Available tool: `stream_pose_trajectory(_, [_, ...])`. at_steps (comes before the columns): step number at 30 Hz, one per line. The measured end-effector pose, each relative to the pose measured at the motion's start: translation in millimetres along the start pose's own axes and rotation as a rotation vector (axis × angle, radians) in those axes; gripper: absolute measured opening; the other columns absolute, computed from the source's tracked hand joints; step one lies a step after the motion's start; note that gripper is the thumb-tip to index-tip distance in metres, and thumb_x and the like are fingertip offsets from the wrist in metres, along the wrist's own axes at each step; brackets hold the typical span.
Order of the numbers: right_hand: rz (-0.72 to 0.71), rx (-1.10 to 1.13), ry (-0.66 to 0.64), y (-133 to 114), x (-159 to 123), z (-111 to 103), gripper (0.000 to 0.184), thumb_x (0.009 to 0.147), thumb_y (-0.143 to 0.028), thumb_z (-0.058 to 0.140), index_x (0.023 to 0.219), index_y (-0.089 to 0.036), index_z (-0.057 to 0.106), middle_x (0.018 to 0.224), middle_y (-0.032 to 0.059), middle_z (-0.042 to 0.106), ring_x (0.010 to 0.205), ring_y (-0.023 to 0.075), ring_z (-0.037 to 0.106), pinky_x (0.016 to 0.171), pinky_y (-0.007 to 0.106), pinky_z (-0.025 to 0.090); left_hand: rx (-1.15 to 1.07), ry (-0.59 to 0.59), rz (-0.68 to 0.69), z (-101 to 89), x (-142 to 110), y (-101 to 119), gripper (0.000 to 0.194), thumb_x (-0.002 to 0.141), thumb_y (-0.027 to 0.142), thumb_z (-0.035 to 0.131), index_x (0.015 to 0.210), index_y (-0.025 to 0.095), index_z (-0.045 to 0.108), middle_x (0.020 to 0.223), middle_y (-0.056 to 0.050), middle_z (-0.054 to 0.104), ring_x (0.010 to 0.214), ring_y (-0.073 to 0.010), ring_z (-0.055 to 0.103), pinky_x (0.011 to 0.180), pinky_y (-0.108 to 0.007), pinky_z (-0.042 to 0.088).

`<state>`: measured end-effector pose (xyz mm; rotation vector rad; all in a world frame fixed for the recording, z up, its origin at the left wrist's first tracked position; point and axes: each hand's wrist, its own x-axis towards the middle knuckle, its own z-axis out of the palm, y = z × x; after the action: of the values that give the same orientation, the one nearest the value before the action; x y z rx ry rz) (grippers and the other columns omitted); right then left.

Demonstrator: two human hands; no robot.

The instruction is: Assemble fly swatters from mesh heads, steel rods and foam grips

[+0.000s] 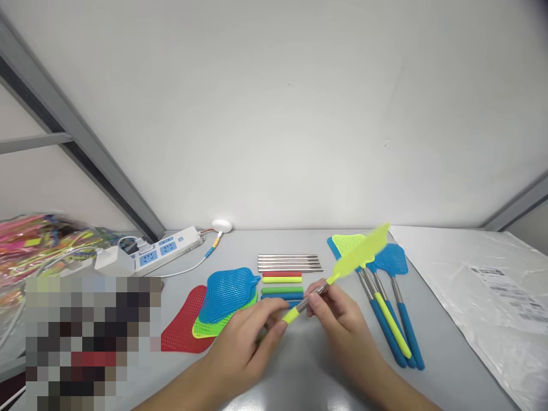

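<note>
A yellow fly swatter [358, 251] with a metal rod is held between both hands, tilted up to the right. My left hand [252, 337] closes round its yellow grip at the lower end. The fingers of my right hand [331, 308] pinch the rod just below the swatter head. Behind my hands lie coloured grip tubes [281, 279] in red, yellow, green and blue. Beyond them sit several metal rods [289, 262] side by side. Left of my left hand, a blue swatter head [229, 294] rests over a green one [201, 329] and a red one [182, 325].
Whole fly swatters [391, 308] with blue and yellow grips lie to the right. A white plastic bag [479, 285] covers the right side. At the left stand a power strip [171, 246] with cables and a clear bag of colourful items [43, 245]. A pale wall [291, 125] rises behind.
</note>
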<state>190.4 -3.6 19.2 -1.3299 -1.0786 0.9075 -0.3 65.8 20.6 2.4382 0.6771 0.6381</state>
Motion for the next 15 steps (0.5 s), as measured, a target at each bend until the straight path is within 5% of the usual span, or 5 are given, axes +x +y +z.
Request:
stream_pose_trajectory(6, [-0.056,-0.332,0.046,-17.2,12.6,-34.8,0.039,0.093,-0.051,0.044,0.068,-0.022,0.047,0.063,-0.0014,0.05,0.061,0.015,0.048,0.057,0.027,0.037,0.016,0.019,0.164,-7.4,3.3,-1.0,0.023,0.093,0.019,0.047,0.116,0.023,0.05,0.106,-0.005,0.062,0.099,-0.0188,0.058,0.086,-0.032,0.049])
stream_pose_trajectory(11, [0.116,-0.633,0.131,-18.6,21.6,-99.0,0.044,0.092,-0.054,0.042,0.063,-0.022,0.038,0.06,-0.0037,0.039,0.055,0.0132,0.036,0.051,0.027,0.027,0.081,0.026,0.228,-7.8,5.5,-4.4,0.025,0.092,0.014,0.049,0.116,0.022,0.051,0.107,-0.007,0.061,0.099,-0.0184,0.058,0.086,-0.031,0.05])
stream_pose_trajectory(15, [0.236,-0.613,0.114,-9.2,12.8,-149.5,0.047,0.09,-0.06,0.043,0.063,-0.022,0.038,0.059,-0.0048,0.036,0.055,0.0127,0.033,0.053,0.027,0.028,0.121,0.041,0.267,-8.0,6.2,-4.2,0.025,0.091,0.013,0.05,0.115,0.021,0.052,0.105,-0.007,0.062,0.099,-0.0182,0.059,0.086,-0.03,0.051])
